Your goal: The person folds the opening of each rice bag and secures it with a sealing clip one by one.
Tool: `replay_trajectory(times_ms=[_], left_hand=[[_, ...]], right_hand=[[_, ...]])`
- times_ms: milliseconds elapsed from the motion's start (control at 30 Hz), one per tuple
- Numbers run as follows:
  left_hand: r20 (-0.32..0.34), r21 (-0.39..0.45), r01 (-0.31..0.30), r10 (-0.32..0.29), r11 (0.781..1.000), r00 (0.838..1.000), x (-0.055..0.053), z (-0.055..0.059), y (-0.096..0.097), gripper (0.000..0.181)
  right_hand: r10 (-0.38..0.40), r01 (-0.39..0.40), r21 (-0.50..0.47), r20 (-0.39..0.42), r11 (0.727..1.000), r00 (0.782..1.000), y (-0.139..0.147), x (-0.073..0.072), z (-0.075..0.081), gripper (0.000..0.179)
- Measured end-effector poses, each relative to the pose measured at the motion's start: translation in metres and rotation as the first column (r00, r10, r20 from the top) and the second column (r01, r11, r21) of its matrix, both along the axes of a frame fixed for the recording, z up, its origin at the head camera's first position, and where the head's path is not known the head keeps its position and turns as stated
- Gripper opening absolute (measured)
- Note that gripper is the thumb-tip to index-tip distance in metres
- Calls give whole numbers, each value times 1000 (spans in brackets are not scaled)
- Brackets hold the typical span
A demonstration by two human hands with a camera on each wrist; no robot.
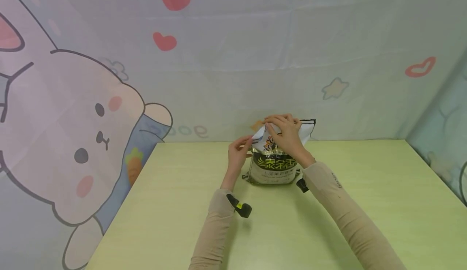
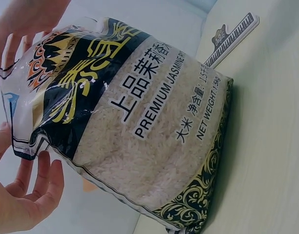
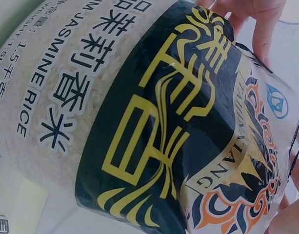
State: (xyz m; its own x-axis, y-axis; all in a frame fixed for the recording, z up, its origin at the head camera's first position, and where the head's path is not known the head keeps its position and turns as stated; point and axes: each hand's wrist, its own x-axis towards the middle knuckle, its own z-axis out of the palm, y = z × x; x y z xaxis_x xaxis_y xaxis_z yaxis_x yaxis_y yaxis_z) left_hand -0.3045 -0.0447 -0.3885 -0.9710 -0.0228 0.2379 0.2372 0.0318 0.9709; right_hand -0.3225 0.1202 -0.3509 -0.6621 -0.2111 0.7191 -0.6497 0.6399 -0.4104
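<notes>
A clear and black bag of jasmine rice (image 1: 273,168) stands upright on the table, its rice-filled lower part resting on the surface. My left hand (image 1: 238,153) pinches the bag's upper left corner between thumb and fingers, as the left wrist view shows from close by. Over the top edge lies my right hand (image 1: 288,136), with its thumb on the front and its fingers reaching to the back. In the right wrist view the bag (image 3: 134,112) fills most of the picture, and only parts of both hands show.
The pale green table (image 1: 175,205) meets a printed cloth backdrop (image 1: 233,75) just behind the bag. Beside the bag, a flat piece with black-and-white stripes (image 2: 232,41) lies on the table. A dark curved cable (image 1: 462,183) shows at the far right.
</notes>
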Motion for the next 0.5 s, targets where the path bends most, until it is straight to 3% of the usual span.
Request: replay_trajectory(times_ms=[500], left_hand=[[-78,-74,-39,34,996,996,3,-1,1,23]], right_hand=[[-14,16,47,-39,999,999,-1,3,-1,18]])
